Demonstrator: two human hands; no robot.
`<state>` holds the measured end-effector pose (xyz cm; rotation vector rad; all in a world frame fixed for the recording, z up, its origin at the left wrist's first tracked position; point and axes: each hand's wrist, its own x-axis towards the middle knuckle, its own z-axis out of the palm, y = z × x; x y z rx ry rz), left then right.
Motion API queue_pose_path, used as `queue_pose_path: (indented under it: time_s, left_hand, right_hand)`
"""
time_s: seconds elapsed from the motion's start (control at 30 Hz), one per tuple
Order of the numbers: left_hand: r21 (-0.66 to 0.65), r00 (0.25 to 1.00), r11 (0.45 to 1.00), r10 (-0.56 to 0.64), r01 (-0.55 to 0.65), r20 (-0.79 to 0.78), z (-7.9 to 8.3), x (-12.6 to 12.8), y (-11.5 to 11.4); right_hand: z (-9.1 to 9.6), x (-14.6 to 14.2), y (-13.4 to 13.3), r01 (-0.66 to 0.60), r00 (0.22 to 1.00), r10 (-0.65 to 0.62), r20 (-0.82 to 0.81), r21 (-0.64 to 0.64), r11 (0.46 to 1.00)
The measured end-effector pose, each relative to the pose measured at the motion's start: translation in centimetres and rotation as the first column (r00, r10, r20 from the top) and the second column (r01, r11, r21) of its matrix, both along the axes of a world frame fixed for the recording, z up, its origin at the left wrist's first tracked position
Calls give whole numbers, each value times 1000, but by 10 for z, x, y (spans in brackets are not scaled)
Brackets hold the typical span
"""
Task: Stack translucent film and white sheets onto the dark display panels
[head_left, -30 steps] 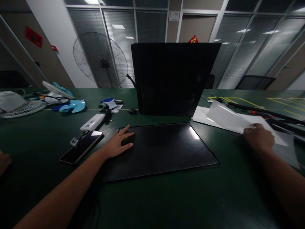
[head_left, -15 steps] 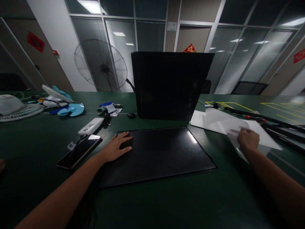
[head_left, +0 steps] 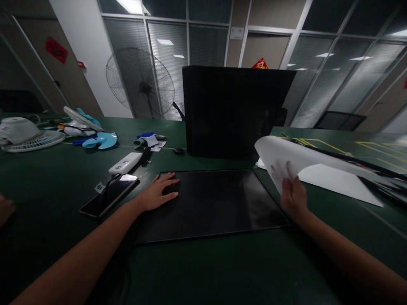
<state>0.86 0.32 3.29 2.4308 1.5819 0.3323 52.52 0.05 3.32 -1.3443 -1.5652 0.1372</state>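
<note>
A flat black panel [head_left: 216,203] lies on the green table in front of me. My left hand [head_left: 159,192] rests flat on the panel's left edge, fingers spread. Over the panel's right edge, my right hand [head_left: 292,195] grips a curled white sheet [head_left: 302,159] lifted off the table. More white sheets [head_left: 337,180] lie flat on the table beneath it, to the right.
A tall black box [head_left: 235,112] stands behind the panel. A phone [head_left: 110,195] and a white power bank [head_left: 125,163] lie left of my hand. Blue and white fan parts [head_left: 92,137] sit far left. Black rods [head_left: 349,159] run along the right. Another person's hand [head_left: 4,209] shows at the left edge.
My right hand has lifted the white sheet from the pile at the right and carried it leftward toward the panel. My left hand has stayed on the panel.
</note>
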Motion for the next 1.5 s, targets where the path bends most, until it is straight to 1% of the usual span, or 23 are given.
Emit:
queue_pose_path:
  time_s: [0.07,0.1,0.13,0.17,0.23,0.27,0.3,0.37,0.5,0.57,0.63,0.73,0.83,0.9,0.93,0.97,1.03,1.1,1.13,1.2,1.3,1.4,1.5]
  left_hand:
    - [3,1000,1000,0,0,1,-1,0,0]
    - [5,1000,1000,3,-3,1,-1,0,0]
    - [6,1000,1000,5,-5,0,-1,1,0]
    - [7,1000,1000,6,-6,-2,0,1,0]
    - [9,1000,1000,8,-8,-3,1,2,0]
    - [11,1000,1000,7,-7,0,1,3,-1]
    - [13,1000,1000,7,-7,9,1,2,-1]
    - [16,999,1000,16,-17,46,-1,1,-1]
    - [44,983,998,31,-39,179,-8,-6,0]
    - [63,978,997,25,-39,206,-11,-9,1]
    - [64,982,997,36,-49,187,-10,-9,1]
    - [34,993,997,60,-64,104,-5,-6,1]
    - [2,999,999,42,-42,34,0,-3,0]
    - [-14,999,1000,18,-18,28,2,-4,-1]
    - [-19,999,1000,7,-6,33,2,-5,-1]
    - [-22,999,1000,-6,7,38,2,-6,-1]
    - [-15,999,999,-31,32,30,1,-9,0]
    - [-2,999,999,-53,53,6,-2,-11,2]
    - [5,998,998,-60,60,-1,-3,-11,4]
    - [18,998,998,-68,68,5,-5,-12,6]
    - [29,998,998,-61,60,31,-7,-11,7]
    - [38,998,998,-48,46,40,-7,-11,6]
    - [58,999,997,-44,43,20,-7,-9,6]
  right_hand:
    - [-8,-5,-3,-96,984,103,143,-56,994]
    - [-11,-9,-5,-166,955,182,234,-84,982]
    - [-13,-13,-7,-239,902,269,338,-127,963]
    - [-13,-19,-9,-308,825,356,440,-179,934]
    - [-9,-31,-14,-409,632,497,594,-290,865]
    - [-5,-36,-16,-435,552,545,631,-339,834]
    - [-1,-41,-18,-449,501,581,641,-382,808]
    - [8,-46,-22,-439,438,627,644,-456,775]
    - [21,-47,-31,-417,403,679,613,-538,733]
    - [24,-49,-37,-421,388,703,596,-564,710]
    - [26,-54,-43,-449,371,731,573,-579,681]
    - [28,-64,-52,-513,332,781,530,-593,621]
    - [28,-68,-55,-550,300,813,499,-606,575]
    - [27,-64,-50,-561,328,802,498,-581,590]
    - [26,-59,-46,-561,363,780,509,-550,619]
    - [25,-53,-40,-550,413,743,526,-507,664]
    - [20,-37,-24,-478,542,623,564,-403,780]
    - [14,-16,-6,-342,665,474,577,-329,880]
    - [10,-5,3,-268,713,409,570,-316,910]
    - [5,15,18,-166,767,339,544,-342,925]
    - [2,36,30,-151,777,371,509,-422,894]
    - [6,37,29,-127,757,373,537,-439,889]
    - [9,26,22,-46,704,303,642,-384,922]
